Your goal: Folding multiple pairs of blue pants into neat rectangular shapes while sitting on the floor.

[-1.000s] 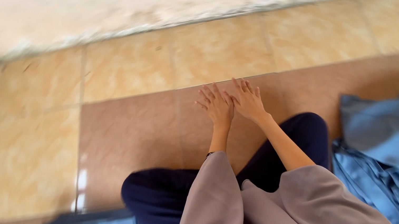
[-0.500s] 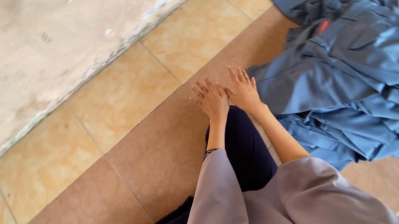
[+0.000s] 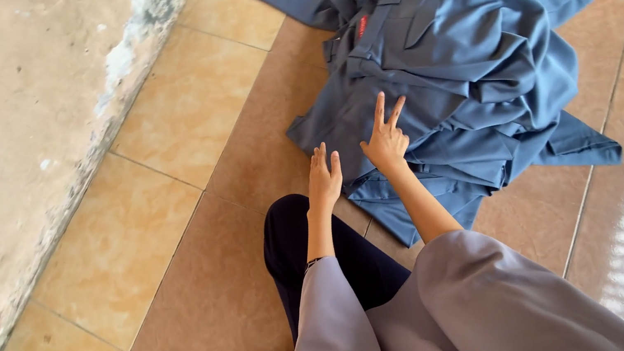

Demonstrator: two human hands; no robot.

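Both hands, left hand (image 3: 323, 178) and right hand (image 3: 386, 143), reach open-fingered onto crumpled blue garments (image 3: 461, 60) on floor tiles (image 3: 177, 113).

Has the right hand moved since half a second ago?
Yes. The right hand has gone from the bare brown floor tile onto the pile of blue clothes.

There is one label. A small red tag (image 3: 363, 26) is sewn on the pile of blue clothes (image 3: 462, 68). It is a thin strip with tiny marks too small to read. It sits up past the right hand (image 3: 386, 143), well apart from its fingertips. No boxes, signs or screens show.
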